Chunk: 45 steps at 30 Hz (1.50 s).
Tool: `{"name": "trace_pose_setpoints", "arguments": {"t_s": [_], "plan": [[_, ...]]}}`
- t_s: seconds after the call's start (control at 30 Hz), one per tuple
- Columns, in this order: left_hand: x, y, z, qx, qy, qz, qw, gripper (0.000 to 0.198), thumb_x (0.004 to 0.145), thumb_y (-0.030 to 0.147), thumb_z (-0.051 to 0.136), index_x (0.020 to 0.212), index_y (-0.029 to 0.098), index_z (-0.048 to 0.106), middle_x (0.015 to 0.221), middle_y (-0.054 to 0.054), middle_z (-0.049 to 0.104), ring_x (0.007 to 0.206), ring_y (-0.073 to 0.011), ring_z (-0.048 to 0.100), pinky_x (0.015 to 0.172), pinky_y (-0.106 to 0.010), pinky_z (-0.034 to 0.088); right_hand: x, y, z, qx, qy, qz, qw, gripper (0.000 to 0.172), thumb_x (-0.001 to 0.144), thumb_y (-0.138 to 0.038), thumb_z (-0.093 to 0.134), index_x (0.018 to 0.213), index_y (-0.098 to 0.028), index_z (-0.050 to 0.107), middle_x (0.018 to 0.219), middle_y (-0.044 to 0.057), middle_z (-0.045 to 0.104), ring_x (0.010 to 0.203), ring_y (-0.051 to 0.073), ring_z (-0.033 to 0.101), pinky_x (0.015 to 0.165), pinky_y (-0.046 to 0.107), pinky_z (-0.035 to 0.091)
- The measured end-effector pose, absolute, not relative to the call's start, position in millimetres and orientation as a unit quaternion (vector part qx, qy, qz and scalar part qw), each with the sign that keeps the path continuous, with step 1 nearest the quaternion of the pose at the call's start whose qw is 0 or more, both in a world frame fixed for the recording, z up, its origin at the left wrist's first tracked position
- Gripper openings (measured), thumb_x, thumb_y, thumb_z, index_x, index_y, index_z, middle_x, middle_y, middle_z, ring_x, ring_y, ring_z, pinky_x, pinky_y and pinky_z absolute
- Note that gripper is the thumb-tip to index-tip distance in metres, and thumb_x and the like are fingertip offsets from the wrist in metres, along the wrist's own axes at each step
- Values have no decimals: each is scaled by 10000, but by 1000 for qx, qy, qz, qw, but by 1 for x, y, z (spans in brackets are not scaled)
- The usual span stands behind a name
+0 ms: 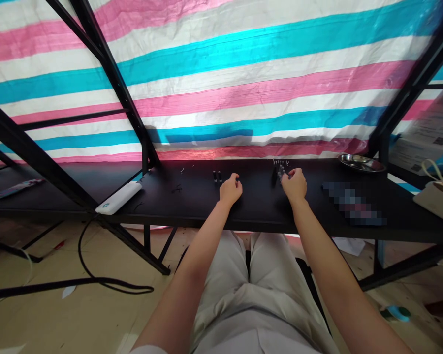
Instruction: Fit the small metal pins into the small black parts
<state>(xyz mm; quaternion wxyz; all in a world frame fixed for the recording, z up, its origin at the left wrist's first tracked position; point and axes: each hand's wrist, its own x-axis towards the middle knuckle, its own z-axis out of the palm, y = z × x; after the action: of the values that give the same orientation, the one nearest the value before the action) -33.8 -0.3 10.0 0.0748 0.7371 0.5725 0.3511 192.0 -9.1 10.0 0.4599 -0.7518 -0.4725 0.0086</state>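
Left hand (231,189) loosely curled, knuckles up, resting on the black surface (192,209). Cannot tell whether it holds anything. Nearest to it, just to its left: two small dark upright pegs (217,177), standing side by side, not touched.

Right hand (294,186) also curled, fingers turned inward, right beside a cluster of small dark and metal parts (279,172). Fingers (285,179) at the cluster's edge; contact or grip cannot be told from this view. A few more small parts stand in a row just behind it.

Fine dark bits (177,188) lie scattered farther left. White power bank (118,197) near the surface's front edge. Steel dish (362,163) at back right. Pixelated patch (352,202) right of the hands. Striped tarp (221,78) hangs behind.
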Motion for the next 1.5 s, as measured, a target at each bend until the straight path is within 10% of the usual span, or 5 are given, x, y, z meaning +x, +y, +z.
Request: {"name": "trace_pose_setpoints", "arguments": {"t_s": [0.3,0.67,1.0,1.5], "plan": [[-44,5,19,608,715,338,76,664,883,217,376,1469,244,65,1044,-112,653,888,-237,632,803,-358,444,182,-10,9,-692,-530,-40,488,131,742,-246,423,846,-202,490,809,42,552,669,175,478,637,298,346],[-51,11,14,610,690,380,82,247,886,226,405,1119,204,487,1046,-138,602,845,-243,614,742,-351,421,182,-10,9,-700,-551,-48,453,157,778,-238,392,889,-205,497,863,60,581,758,196,533,686,301,380],[-34,4,6,769,464,427,108,77,816,254,490,873,206,468,723,32,525,557,-84,457,611,-214,373,164,-20,10,-576,-685,-73,439,215,850,-268,378,990,-185,518,895,56,580,781,155,555,708,253,410],[-29,-3,8,820,405,382,137,132,817,235,487,944,204,473,771,30,547,546,-76,458,617,-211,391,146,-7,-6,-518,-817,-103,233,316,942,-304,313,1056,-183,582,1010,97,623,814,179,596,561,247,364]]}}
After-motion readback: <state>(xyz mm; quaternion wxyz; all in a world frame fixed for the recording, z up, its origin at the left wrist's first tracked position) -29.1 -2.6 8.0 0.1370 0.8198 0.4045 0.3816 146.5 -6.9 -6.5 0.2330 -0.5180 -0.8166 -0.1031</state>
